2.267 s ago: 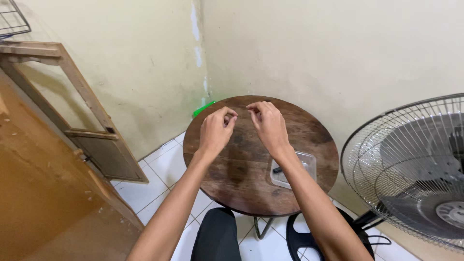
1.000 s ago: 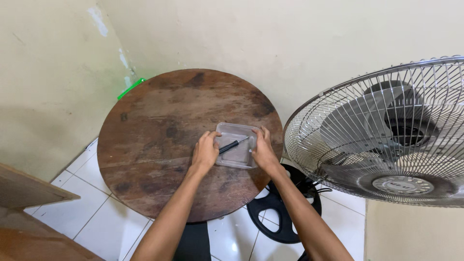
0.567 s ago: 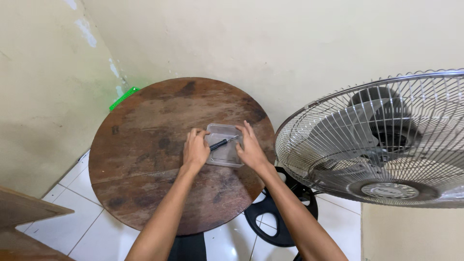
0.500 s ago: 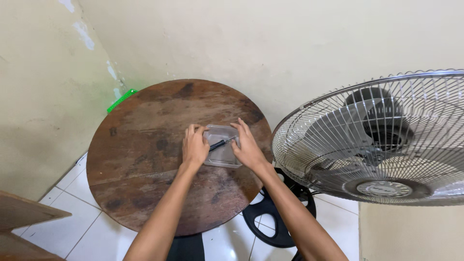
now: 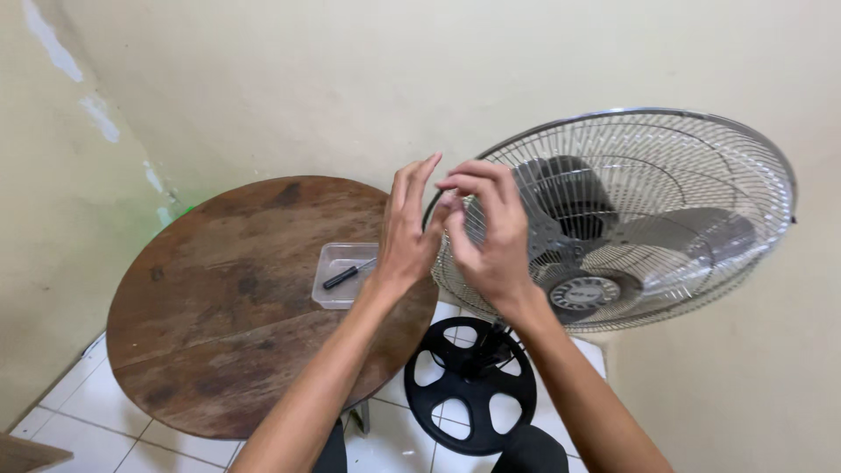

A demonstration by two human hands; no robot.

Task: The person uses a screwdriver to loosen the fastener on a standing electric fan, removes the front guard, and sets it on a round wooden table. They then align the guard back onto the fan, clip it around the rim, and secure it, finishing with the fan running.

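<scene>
Cream walls back a round wooden table [image 5: 228,307] and a standing fan [image 5: 631,219]. I note both hands have left the clear tray [image 5: 343,273], screwdriver [image 5: 348,273] lying inside. Left hand [image 5: 407,232] is raised, fingers spread, empty; right hand [image 5: 491,236] loosely curled, empty, touching the left before the fan's grille.

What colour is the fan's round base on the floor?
Black: the fan's base, a spoked ring on the white tiles, shows in the head view.
</scene>
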